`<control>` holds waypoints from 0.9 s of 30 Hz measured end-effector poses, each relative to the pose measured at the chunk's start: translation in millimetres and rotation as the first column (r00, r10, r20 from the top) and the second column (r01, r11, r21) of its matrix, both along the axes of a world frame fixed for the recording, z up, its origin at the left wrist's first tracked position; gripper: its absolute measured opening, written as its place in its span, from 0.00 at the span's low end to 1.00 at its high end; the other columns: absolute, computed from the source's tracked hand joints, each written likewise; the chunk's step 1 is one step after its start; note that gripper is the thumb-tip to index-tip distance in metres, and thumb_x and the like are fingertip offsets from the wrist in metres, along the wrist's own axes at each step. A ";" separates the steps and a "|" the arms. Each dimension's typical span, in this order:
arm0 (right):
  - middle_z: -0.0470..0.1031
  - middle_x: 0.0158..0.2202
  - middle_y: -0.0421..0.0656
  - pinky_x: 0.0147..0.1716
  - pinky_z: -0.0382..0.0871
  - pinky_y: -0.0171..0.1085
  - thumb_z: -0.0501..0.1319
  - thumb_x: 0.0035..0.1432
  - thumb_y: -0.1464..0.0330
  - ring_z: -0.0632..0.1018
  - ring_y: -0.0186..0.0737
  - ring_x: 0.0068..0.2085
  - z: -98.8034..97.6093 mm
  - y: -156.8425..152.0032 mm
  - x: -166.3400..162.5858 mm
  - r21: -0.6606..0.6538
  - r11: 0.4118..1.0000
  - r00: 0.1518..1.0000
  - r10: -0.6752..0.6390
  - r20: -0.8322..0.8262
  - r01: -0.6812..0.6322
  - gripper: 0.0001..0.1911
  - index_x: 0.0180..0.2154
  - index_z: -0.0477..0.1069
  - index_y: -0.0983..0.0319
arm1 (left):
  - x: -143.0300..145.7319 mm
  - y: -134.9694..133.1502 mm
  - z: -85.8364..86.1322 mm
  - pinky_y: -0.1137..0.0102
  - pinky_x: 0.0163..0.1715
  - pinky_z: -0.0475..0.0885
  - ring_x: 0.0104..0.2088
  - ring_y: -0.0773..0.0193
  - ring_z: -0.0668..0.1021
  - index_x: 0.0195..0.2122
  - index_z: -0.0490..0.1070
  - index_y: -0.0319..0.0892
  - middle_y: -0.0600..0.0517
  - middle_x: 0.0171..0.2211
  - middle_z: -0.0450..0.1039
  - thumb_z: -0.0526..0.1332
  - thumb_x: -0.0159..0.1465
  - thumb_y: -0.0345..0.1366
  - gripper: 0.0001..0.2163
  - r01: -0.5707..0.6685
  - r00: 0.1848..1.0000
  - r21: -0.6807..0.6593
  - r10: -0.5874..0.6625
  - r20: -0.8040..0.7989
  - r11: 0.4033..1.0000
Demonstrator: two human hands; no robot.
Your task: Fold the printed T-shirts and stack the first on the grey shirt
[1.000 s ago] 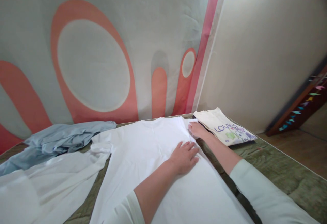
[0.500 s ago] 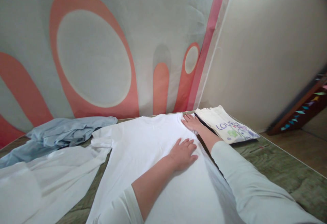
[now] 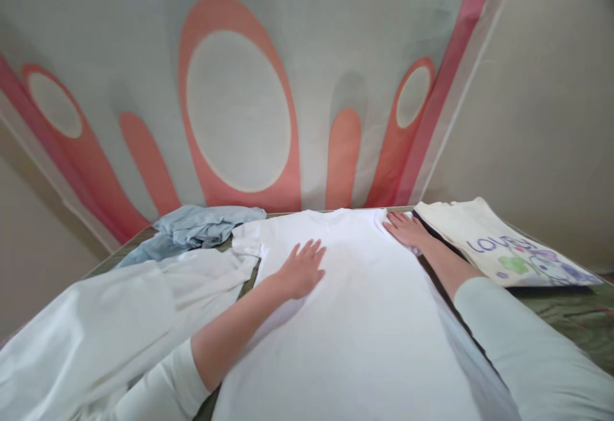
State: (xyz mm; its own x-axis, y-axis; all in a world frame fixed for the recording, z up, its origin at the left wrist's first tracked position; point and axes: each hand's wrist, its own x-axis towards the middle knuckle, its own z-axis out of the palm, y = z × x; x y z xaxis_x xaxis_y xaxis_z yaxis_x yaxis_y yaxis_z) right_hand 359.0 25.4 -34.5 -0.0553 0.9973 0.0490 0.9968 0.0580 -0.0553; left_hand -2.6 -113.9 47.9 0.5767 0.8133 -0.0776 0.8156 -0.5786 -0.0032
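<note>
A white T-shirt [image 3: 364, 318] lies spread over the table, its neckline at the far edge. My left hand [image 3: 302, 270] rests on the shirt's upper left part, palm down with the fingers spread. At the shirt's upper right, by the sleeve and shoulder, my right hand [image 3: 405, 228] lies flat with its fingers stretched out. Both hands are open and grip nothing. The right sleeve is mostly hidden beneath my right hand and forearm.
White clothing [image 3: 125, 318] lies loosely on the left, with a crumpled light blue garment [image 3: 201, 226] behind it. On the right is a folded cream printed cloth item [image 3: 499, 242]. A wall with orange shapes [image 3: 240, 197] rises behind the wooden table [image 3: 566, 315].
My left hand has slid left across the shirt, away from my right hand. My right hand stays at the shoulder. The view has turned left.
</note>
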 end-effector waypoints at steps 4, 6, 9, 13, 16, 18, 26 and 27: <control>0.44 0.65 0.44 0.58 0.44 0.54 0.32 0.60 0.48 0.50 0.47 0.63 -10.6 5.8 4.6 0.038 0.999 1.000 0.017 0.004 -0.017 0.37 0.62 0.48 0.60 | -106.6 -5.2 13.8 0.54 0.57 0.46 0.63 0.43 0.47 0.63 0.45 0.32 0.38 0.64 0.38 0.56 0.54 0.35 0.35 -0.425 0.884 0.152 0.445 -0.146 0.893; 0.44 0.65 0.44 0.58 0.44 0.55 0.32 0.60 0.48 0.50 0.47 0.63 -14.4 8.3 6.3 0.046 0.999 1.000 0.017 0.003 -0.017 0.37 0.62 0.48 0.60 | -147.5 -13.6 13.6 0.51 0.55 0.50 0.60 0.37 0.53 0.61 0.49 0.32 0.34 0.63 0.45 0.59 0.52 0.43 0.38 -0.575 0.783 0.149 0.594 -0.183 0.804; 0.44 0.65 0.44 0.58 0.44 0.56 0.33 0.60 0.48 0.50 0.48 0.63 -18.1 10.7 7.8 0.040 0.999 1.000 0.009 -0.003 -0.008 0.36 0.62 0.48 0.60 | -184.7 -25.6 10.5 0.54 0.50 0.59 0.52 0.43 0.67 0.53 0.62 0.34 0.36 0.52 0.65 0.52 0.58 0.48 0.27 -0.629 0.751 0.168 0.649 -0.122 0.759; 0.44 0.65 0.44 0.58 0.44 0.56 0.32 0.59 0.47 0.50 0.48 0.63 -20.6 12.3 8.6 0.042 0.999 1.000 0.004 -0.005 -0.004 0.37 0.62 0.48 0.59 | -205.9 -24.1 21.7 0.59 0.39 0.67 0.43 0.47 0.73 0.44 0.67 0.36 0.38 0.45 0.69 0.51 0.59 0.37 0.15 -0.747 0.633 0.234 0.773 -0.035 0.623; 0.45 0.65 0.44 0.58 0.44 0.56 0.32 0.59 0.46 0.51 0.48 0.63 -21.6 12.8 8.9 0.051 0.999 1.000 0.006 -0.005 -0.006 0.38 0.62 0.48 0.59 | -213.3 -5.8 39.4 0.57 0.41 0.66 0.48 0.44 0.70 0.47 0.66 0.35 0.36 0.48 0.66 0.54 0.56 0.30 0.17 -0.786 0.542 0.357 0.840 0.004 0.505; 0.45 0.65 0.44 0.58 0.44 0.56 0.32 0.59 0.46 0.51 0.49 0.63 -21.8 12.8 9.1 0.054 0.998 1.000 0.008 -0.006 -0.008 0.38 0.62 0.49 0.59 | -214.6 12.6 48.0 0.54 0.45 0.63 0.52 0.42 0.66 0.52 0.62 0.36 0.35 0.53 0.61 0.57 0.55 0.31 0.22 -0.767 0.560 0.389 0.828 0.018 0.510; 0.46 0.65 0.44 0.58 0.44 0.55 0.34 0.59 0.48 0.51 0.49 0.63 -20.7 11.6 8.0 0.051 0.999 1.000 0.000 -0.004 0.000 0.36 0.62 0.49 0.59 | -209.6 74.9 39.0 0.48 0.54 0.49 0.62 0.39 0.48 0.56 0.60 0.46 0.43 0.63 0.46 0.61 0.51 0.29 0.29 -0.738 0.648 0.258 0.761 0.016 0.623; 0.46 0.65 0.44 0.58 0.44 0.55 0.34 0.59 0.48 0.51 0.49 0.63 -20.7 11.6 7.7 0.054 0.999 1.000 -0.005 -0.004 0.005 0.36 0.62 0.49 0.59 | -211.1 76.5 38.7 0.49 0.53 0.52 0.60 0.39 0.52 0.53 0.63 0.44 0.41 0.61 0.52 0.61 0.52 0.29 0.25 -0.772 0.613 0.238 0.789 0.033 0.590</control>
